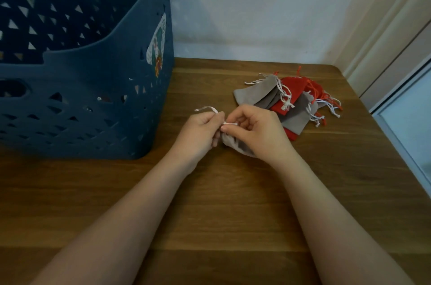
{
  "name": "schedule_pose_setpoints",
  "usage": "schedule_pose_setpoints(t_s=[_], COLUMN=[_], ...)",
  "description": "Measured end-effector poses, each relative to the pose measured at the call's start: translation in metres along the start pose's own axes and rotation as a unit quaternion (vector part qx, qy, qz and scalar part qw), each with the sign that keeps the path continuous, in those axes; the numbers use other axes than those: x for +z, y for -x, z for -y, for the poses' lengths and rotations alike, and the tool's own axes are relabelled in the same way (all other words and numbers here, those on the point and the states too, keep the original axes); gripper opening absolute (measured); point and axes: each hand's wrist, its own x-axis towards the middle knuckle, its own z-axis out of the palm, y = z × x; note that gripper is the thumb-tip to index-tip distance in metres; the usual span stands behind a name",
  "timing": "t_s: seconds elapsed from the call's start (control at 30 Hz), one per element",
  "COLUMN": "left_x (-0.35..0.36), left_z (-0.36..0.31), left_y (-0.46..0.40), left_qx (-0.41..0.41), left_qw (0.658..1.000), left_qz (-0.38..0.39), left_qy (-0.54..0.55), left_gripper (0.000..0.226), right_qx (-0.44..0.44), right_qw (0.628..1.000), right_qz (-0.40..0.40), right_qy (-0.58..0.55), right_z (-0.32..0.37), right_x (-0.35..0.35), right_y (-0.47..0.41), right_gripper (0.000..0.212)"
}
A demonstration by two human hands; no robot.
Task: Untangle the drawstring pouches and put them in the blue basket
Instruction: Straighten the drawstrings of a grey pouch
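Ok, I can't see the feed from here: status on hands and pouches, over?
Left hand and right hand both pinching the cord of one grey pouch. Pile of grey and red pouches waiting on table. Path to blue basket unobstructed.

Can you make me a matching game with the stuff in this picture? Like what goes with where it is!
Things:
1. blue basket
2. grey pouch
3. pile of red and grey pouches
4. white cord

Where:
A. heaped on the table's right side
B. looping out above the left hand
C. standing on the table's left side
D. held between both hands, under the right hand

Pairs: 1-C, 2-D, 3-A, 4-B
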Motion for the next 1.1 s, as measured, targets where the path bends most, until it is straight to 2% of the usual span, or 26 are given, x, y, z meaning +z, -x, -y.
schedule_pose_setpoints(t_s=[0.1,0.2,0.3,0.4,0.53,0.6,0.7,0.8,0.93,1.03,1.1], left_x=[0.001,0.001,0.003,0.004,0.005,0.007,0.008,0.008,0.009,0.008,0.007], left_z=[0.002,0.003,0.005,0.007,0.008,0.006,0.004,0.002,0.001,0.003,0.003], left_y=[0.002,0.001,0.0,-0.002,0.0,0.002,0.002,0.003,0.006,0.007,0.007], left_qx=[0.03,0.05,0.073,0.098,0.081,0.07,0.081,0.116,0.152,0.213,0.241], left_qw=[0.999,0.998,0.993,0.989,0.992,0.995,0.992,0.976,0.955,0.923,0.906], left_qz=[0.006,0.034,0.061,0.025,0.017,0.012,-0.039,-0.087,-0.103,-0.114,-0.123], left_qy=[-0.007,-0.024,-0.073,-0.108,-0.091,-0.071,-0.091,-0.164,-0.235,-0.3,-0.326], left_gripper=[0.033,0.026,0.012,0.009,0.009,0.009,0.009,0.01,0.011,0.016,0.018], right_qx=[0.048,0.101,0.131,0.112,0.039,0.034,0.046,0.038,0.019,0.018,0.042], right_qw=[0.994,0.985,0.987,0.993,0.999,0.999,0.998,0.994,0.984,0.978,0.98], right_qz=[0.01,0.014,0.019,-0.009,-0.029,-0.029,-0.034,-0.018,-0.013,0.004,0.035], right_qy=[-0.093,-0.138,-0.089,-0.032,-0.001,0.007,0.041,0.102,0.177,0.208,0.189], right_z=[0.004,0.004,0.0,-0.001,-0.001,0.0,0.003,0.008,0.011,0.012,0.014], right_x=[-0.002,-0.005,-0.005,-0.002,-0.003,-0.003,-0.001,0.0,0.0,0.002,0.004], right_y=[0.0,0.0,-0.001,-0.002,0.0,0.0,0.0,0.001,0.0,-0.001,-0.001], right_gripper=[0.002,0.006,0.006,0.004,0.019,0.02,0.014,0.014,0.022,0.017,0.011])
